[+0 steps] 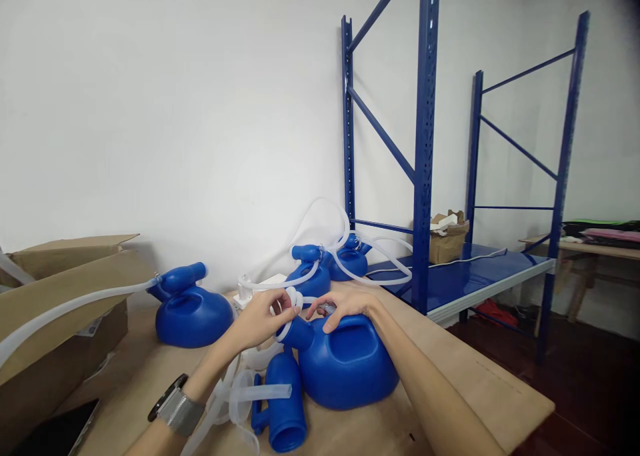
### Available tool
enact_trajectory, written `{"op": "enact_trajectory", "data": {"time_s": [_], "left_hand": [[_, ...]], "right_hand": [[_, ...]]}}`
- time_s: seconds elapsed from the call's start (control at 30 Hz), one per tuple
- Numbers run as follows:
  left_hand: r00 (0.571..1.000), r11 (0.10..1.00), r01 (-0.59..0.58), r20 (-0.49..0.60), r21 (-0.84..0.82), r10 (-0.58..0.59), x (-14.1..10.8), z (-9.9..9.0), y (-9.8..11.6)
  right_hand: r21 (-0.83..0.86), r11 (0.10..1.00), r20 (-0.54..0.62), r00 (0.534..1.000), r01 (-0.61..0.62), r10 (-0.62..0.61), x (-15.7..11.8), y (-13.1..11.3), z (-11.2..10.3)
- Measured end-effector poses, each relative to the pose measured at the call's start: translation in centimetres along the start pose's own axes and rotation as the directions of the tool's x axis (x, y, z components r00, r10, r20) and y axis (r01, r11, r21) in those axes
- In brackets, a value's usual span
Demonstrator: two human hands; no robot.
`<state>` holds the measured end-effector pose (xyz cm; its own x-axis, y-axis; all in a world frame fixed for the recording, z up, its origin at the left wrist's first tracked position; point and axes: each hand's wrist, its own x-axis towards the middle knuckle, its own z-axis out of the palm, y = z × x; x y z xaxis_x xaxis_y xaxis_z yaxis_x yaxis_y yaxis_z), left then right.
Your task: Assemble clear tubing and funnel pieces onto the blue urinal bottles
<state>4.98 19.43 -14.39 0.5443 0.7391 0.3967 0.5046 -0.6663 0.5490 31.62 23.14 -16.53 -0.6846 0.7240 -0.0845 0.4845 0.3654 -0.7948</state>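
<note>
A large blue jug with a handle rests on the table in front of me, its neck pointing left. My left hand pinches a translucent white ring-like piece at the mouth of that neck. My right hand is on top of the jug, thumb and fingers apart around something small and clear near the neck. A blue cylindrical container with a side handle lies before the jug, and a clear tube crosses it.
Blue jugs with hoses stand at the left and behind. An open cardboard box is at the far left, a dark flat object beside it. Blue shelving rises at the right.
</note>
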Motion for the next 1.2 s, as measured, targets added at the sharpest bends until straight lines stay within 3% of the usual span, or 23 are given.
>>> {"op": "enact_trajectory", "data": {"time_s": [0.1,0.2,0.33,0.47,0.73,0.9,1.03,1.2], "left_hand": [[0.999,0.999,0.036,0.002,0.015,-0.036,0.1,0.8,0.1],[0.997,0.993,0.034,0.066,-0.111,-0.026,0.1,2.1,-0.2],[1.000,0.942,-0.003,-0.026,-0.337,-0.006,-0.1,4.2,-0.6],[0.999,0.917,-0.025,-0.046,-0.398,0.007,-0.3,4.9,-0.9],[0.988,0.966,-0.140,-0.093,-0.219,0.122,-0.6,4.7,-1.9],[0.978,0.970,-0.203,0.021,-0.137,0.208,-1.2,3.9,-1.7],[0.985,0.967,-0.169,-0.002,-0.190,0.171,-1.4,4.1,-1.3],[0.985,0.998,-0.030,-0.169,-0.057,0.020,-1.8,3.7,-0.7]], "right_hand": [[0.034,0.999,0.014,1.000,-0.003,0.003,0.2,0.1,0.1],[0.059,0.998,0.022,1.000,0.010,-0.012,0.2,0.1,0.1],[0.024,1.000,0.017,1.000,0.000,0.000,0.3,-0.3,0.0],[-0.076,0.996,0.049,0.998,-0.047,0.051,0.7,-1.2,-0.1],[-0.149,0.987,0.069,0.995,-0.065,0.076,1.3,-2.0,-0.3],[-0.176,0.982,0.072,0.994,-0.066,0.079,1.7,-2.0,-0.1],[-0.085,0.995,0.064,0.997,-0.045,0.051,1.5,-1.7,0.0],[0.014,0.998,-0.083,0.995,-0.054,0.055,0.6,-1.0,0.1]]}}
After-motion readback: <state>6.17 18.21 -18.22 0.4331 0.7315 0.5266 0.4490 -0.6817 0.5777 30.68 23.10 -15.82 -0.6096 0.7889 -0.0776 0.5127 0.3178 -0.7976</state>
